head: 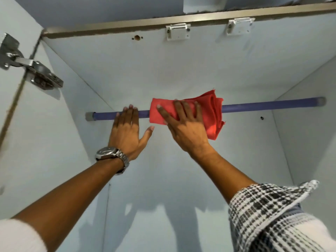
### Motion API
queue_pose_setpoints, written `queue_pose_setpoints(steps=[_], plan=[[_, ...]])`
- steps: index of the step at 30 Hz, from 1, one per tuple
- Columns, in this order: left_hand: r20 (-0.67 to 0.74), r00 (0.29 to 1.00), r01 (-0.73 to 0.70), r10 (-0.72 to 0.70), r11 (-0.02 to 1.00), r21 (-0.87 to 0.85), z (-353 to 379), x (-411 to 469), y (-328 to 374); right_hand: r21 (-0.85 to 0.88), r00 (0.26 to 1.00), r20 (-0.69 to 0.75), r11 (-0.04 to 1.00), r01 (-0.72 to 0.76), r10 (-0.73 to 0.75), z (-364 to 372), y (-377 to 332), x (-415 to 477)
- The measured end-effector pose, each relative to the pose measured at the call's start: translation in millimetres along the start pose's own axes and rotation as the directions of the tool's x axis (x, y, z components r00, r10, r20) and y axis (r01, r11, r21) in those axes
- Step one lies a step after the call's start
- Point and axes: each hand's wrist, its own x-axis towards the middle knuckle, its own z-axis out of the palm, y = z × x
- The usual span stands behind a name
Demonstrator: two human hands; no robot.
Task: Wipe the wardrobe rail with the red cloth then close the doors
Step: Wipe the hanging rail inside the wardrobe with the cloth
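My right hand lies spread over the red cloth, fingers extended and pressing it against the wardrobe rail; the cloth is folded in several layers and draped over the rail near its middle, hanging down on the side toward my palm. My left hand is open too, fingers straight and thumb stretched out, with the fingertips resting on the rail just left of the cloth and gripping nothing. A metal wristwatch sits on my left wrist, and a black-and-white checked sleeve is rolled back on my right forearm.

The rail is one purple bar running across the wardrobe from the left side wall to the right one, with a grey socket at the left end. Nothing hangs from it, so only my hands and the cloth cover any of it.

Around it the wardrobe interior is pale blue panel, with the shadows of my arms falling on the back panel below. On the top panel near the front edge I count two white plastic catches, side by side, and one drilled hole to their left. One steel door hinge is fixed at the upper left, where the open door meets the side wall.
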Motion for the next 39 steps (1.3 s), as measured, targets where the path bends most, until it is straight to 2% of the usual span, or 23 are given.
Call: queue_pose_setpoints(steps=[4,13,17,20,25,31,36,39], plan=[[-0.021,0.993,-0.113,0.113,0.993,-0.031,17.6,9.6,79.9,-0.061,0.996,0.004,0.994,-0.088,0.088,-14.3,73.3,-24.7],[-0.064,0.975,-0.216,0.211,0.973,-0.077,36.8,26.2,258.3,-0.173,0.974,0.034,0.961,-0.215,0.224,-50.3,246.0,-88.0],[-0.039,0.969,-0.248,0.245,0.965,-0.082,38.0,32.5,305.3,-0.2,0.964,0.118,0.957,-0.212,0.238,-71.7,295.9,-101.3],[-0.043,0.969,-0.247,0.244,0.965,-0.089,38.5,32.6,318.1,-0.207,0.953,0.188,0.958,-0.197,0.237,-78.9,305.8,-98.6],[-0.096,0.967,-0.245,0.238,0.966,-0.077,41.2,28.1,292.9,-0.239,0.943,0.195,0.946,-0.22,0.269,-80.7,284.9,-89.6],[-0.114,0.976,-0.183,0.184,0.983,0.019,39.2,22.3,195.0,-0.234,0.971,0.171,0.964,-0.127,0.17,-69.7,203.8,-53.4],[-0.076,0.99,-0.112,0.122,0.986,0.123,26.2,12.1,86.9,-0.1,0.984,0.143,0.991,-0.092,0.106,-42.0,110.1,-14.9],[-0.032,0.998,-0.049,0.057,0.976,0.214,14.8,5.2,21.8,0.057,0.987,0.122,0.992,-0.111,0.103,-23.6,48.4,8.5]])
